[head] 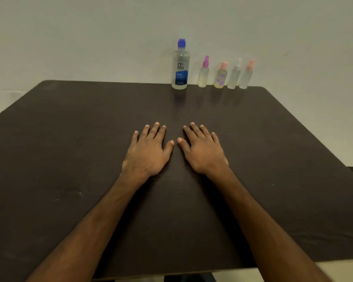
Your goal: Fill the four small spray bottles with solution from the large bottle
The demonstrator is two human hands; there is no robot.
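A large clear bottle [180, 66] with a blue cap and blue label stands upright at the far edge of the dark table [69, 139]. To its right stand small spray bottles in a row: one with a purple cap [204, 73], one with an orange cap [220, 76], one with a clear cap [234, 75] and another with an orange cap [247, 75]. All caps are on. My left hand [148, 151] and my right hand [202, 149] lie flat, palms down, side by side at the table's middle, holding nothing, well short of the bottles.
A plain pale wall rises right behind the bottles. The table's right edge slants down to a light floor [351, 139]. Bare dark tabletop lies on both sides of my hands.
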